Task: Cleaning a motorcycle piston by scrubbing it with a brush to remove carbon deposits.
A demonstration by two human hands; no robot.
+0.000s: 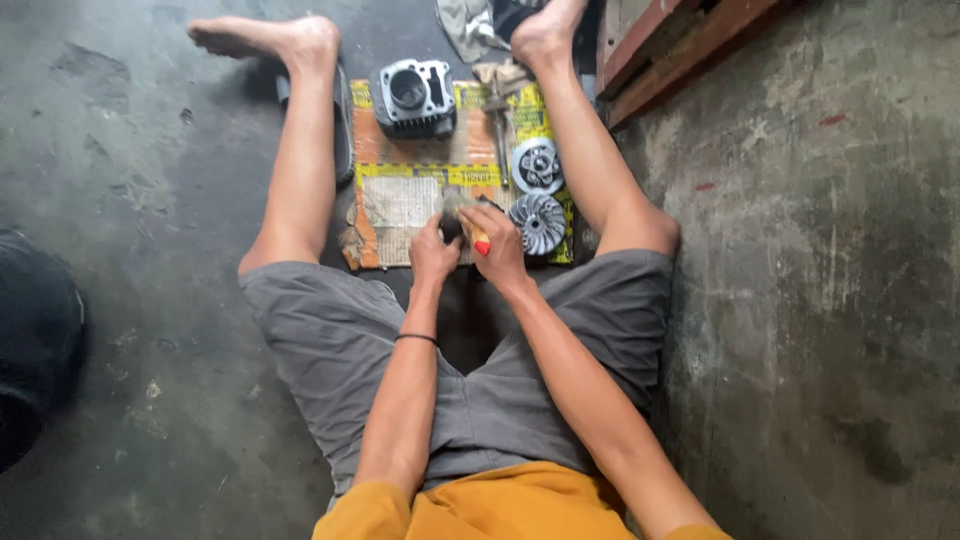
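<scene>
Both hands busy on a small part, sitting on the floor

The left hand [432, 252] and right hand [497, 245] were close together, both closed around a small dark part [452, 212] at the near edge of the cardboard sheet [410, 160]. The right also gripped a tool with a red-tipped handle [480, 243], I think a screwdriver, hard to tell. A finned disc [537, 223] lay at 3 o'clock from the hands, a round hub [537, 165] at 1, and the cylinder block [414, 98] at 12.
</scene>
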